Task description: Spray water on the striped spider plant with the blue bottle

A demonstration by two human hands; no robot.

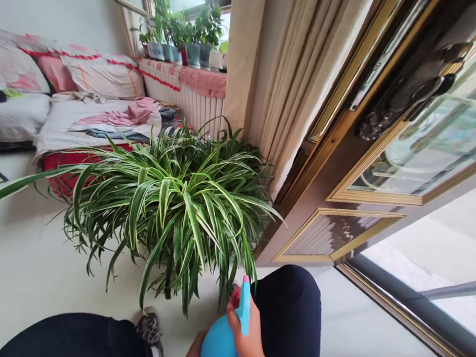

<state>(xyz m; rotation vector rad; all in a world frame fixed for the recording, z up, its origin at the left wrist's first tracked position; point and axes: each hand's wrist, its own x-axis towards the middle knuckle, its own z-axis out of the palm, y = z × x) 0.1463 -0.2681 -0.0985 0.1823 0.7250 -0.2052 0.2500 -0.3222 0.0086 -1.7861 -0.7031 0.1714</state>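
A blue spray bottle (218, 349) with a light blue head and a pink nozzle is between my knees, tilted toward the plant. My right hand (250, 333) is closed round its neck, fingers at the trigger. From the left, my left hand (196, 353) holds the bottle's body; most of its fingers are hidden behind it. Just beyond the nozzle spreads a large, bushy spider plant (181, 200) with long green and cream striped leaves. Its pot is hidden by the foliage. Some leaf tips hang close to the nozzle.
A brown door (308, 217) with gold trim and glass stands at right, beside a beige curtain (290, 68). A sofa (6, 60) with cushions and clothes is at back left. Potted plants (192, 32) line the windowsill. My shoe (150, 333) rests on the pale floor (41, 262).
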